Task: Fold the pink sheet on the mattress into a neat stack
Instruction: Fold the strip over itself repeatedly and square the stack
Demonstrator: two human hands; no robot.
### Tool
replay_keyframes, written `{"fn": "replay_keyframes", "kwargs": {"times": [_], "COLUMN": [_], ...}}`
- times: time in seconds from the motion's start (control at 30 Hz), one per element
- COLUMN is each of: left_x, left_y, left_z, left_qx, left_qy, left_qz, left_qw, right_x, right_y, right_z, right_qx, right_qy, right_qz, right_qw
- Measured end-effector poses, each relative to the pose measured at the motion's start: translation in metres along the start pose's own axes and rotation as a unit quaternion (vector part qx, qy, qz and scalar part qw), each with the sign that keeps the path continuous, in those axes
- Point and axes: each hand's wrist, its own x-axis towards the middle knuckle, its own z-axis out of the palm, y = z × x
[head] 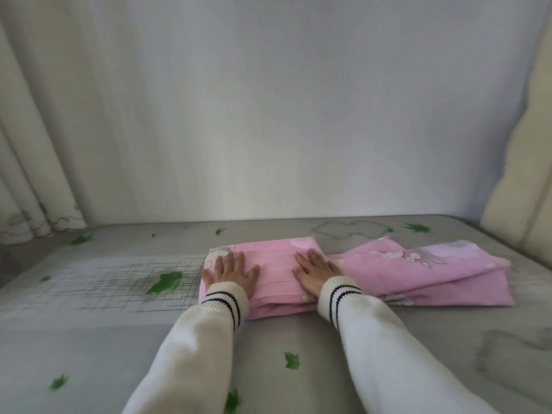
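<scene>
The pink sheet (388, 273) lies on the grey mattress (119, 339), folded into a long strip running left to right. Its left part is doubled over into a thicker square, and its right part spreads looser with a cartoon print showing. My left hand (231, 268) lies flat, fingers spread, on the left edge of that square. My right hand (316, 271) presses flat on the square's right side, near the fold line. Neither hand grips the cloth. Both arms wear white sleeves with striped cuffs.
The mattress has green leaf prints and a grid pattern at the left. A plain wall stands behind it. Cream curtains (33, 174) hang at the far left. A cream padded headboard (525, 162) rises at the right edge.
</scene>
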Motion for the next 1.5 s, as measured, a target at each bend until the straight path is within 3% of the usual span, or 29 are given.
{"fn": "replay_keyframes", "kwargs": {"times": [0.33, 0.53, 0.77, 1.0, 1.23, 1.37, 1.5], "left_x": [0.019, 0.014, 0.02, 0.012, 0.006, 0.004, 0.004], "left_y": [-0.011, -0.013, -0.016, -0.024, -0.047, -0.055, -0.056], "left_z": [0.008, 0.009, 0.009, -0.012, -0.031, -0.031, -0.033], "left_qx": [-0.074, -0.143, -0.206, -0.263, -0.325, -0.415, -0.554], "left_qy": [-0.016, 0.023, 0.035, 0.009, -0.045, -0.09, -0.149], "left_qz": [-0.029, -0.109, -0.124, -0.133, -0.126, -0.143, -0.152], "left_qw": [0.997, 0.983, 0.97, 0.955, 0.936, 0.894, 0.805], "right_x": [-0.007, -0.008, -0.007, -0.018, -0.022, -0.024, -0.024], "right_y": [-0.003, -0.003, -0.006, -0.014, -0.011, -0.008, -0.007], "right_z": [-0.001, 0.001, 0.004, 0.004, -0.002, -0.007, -0.008], "right_qx": [0.03, 0.002, 0.003, -0.012, -0.002, 0.008, 0.019], "right_qy": [0.002, -0.001, 0.011, 0.027, 0.042, 0.048, 0.041], "right_qz": [0.055, 0.084, 0.111, 0.178, 0.167, 0.131, 0.087], "right_qw": [0.998, 0.996, 0.994, 0.984, 0.985, 0.99, 0.995]}}
